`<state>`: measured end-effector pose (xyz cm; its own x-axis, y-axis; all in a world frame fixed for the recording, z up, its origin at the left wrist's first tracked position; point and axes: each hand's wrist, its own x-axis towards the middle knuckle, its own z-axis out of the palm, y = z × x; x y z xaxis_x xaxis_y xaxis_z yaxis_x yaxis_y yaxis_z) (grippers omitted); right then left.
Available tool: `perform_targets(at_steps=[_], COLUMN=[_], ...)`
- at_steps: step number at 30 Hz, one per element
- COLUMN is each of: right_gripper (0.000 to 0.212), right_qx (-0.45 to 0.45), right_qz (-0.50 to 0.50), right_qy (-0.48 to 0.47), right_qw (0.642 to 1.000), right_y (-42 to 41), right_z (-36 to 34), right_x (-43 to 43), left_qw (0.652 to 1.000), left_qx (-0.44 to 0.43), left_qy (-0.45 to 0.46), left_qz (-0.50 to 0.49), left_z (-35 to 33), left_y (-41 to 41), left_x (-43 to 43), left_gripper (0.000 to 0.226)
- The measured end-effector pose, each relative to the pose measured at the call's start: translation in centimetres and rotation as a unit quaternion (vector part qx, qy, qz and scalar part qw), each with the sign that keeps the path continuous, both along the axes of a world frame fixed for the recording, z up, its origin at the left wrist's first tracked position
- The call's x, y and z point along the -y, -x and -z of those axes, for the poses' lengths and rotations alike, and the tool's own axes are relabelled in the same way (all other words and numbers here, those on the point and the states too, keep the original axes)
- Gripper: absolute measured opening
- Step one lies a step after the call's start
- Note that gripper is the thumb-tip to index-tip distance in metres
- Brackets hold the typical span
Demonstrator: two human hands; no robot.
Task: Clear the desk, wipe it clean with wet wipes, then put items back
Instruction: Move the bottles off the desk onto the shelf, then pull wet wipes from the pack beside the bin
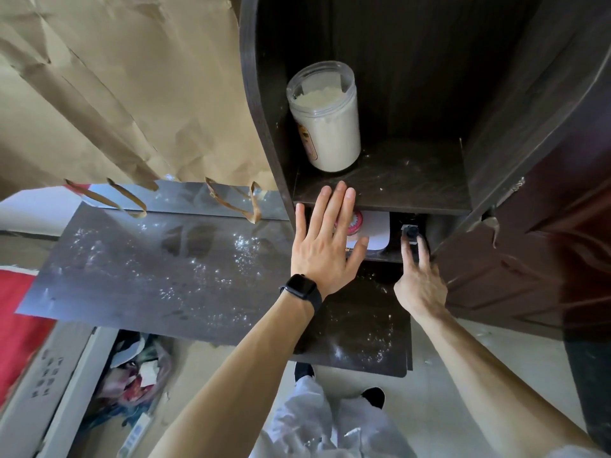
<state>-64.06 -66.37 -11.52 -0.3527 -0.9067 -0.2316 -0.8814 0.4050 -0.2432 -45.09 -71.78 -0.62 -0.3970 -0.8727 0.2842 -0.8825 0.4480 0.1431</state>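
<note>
The left hand (325, 239) is flat and spread, gripping nothing, its fingertips resting at the front edge of the upper shelf (396, 190). The right hand (420, 276) reaches into the lower cubby, its fingers pinching a small dark object (411, 232); what that object is I cannot make out. The tabletop (165, 269) runs long from left to right, speckled with white dust and bare of things, lying left of and nearer than both hands. On the upper shelf stands an upright jar of pale powder (327, 117), just beyond the left hand's fingertips, so the left hand is clearly the nearer one to lift it. A pink-lidded tin (356, 223) sits in the cubby under that hand.
</note>
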Motion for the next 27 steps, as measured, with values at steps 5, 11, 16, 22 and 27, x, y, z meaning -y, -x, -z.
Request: perform_targets(at_steps=[5,11,16,22,27], right_gripper=[0.094,0.067,0.047,0.037,0.036], right_qx=[0.013,0.037,0.014,-0.067,-0.136], right_qz=[-0.008,0.07,0.17,0.346,0.518], right_qy=[0.028,0.043,0.132,0.218,0.222], right_qw=[0.999,0.996,0.976,0.91,0.815], right_y=[-0.5,-1.5,-4.0,-10.1,-15.9], right_z=[-2.0,-4.8,-6.9,-9.6,-11.0], right_x=[-2.2,-8.4,-17.2,-33.6,-48.4], left_qw=[1.0,0.998,0.978,0.881,0.774], left_qx=[0.002,-0.02,-0.041,0.091,0.152], left_qy=[-0.005,-0.011,-0.046,-0.249,-0.226], left_qz=[0.014,0.066,0.198,0.392,0.571], left_z=[-0.1,-0.7,1.5,4.8,3.6], left_y=[-0.3,-1.1,-1.7,2.7,8.1], left_x=[-0.2,-0.6,-4.8,-16.1,-28.2], left_gripper=[0.08,0.09,0.086,0.055,0.056])
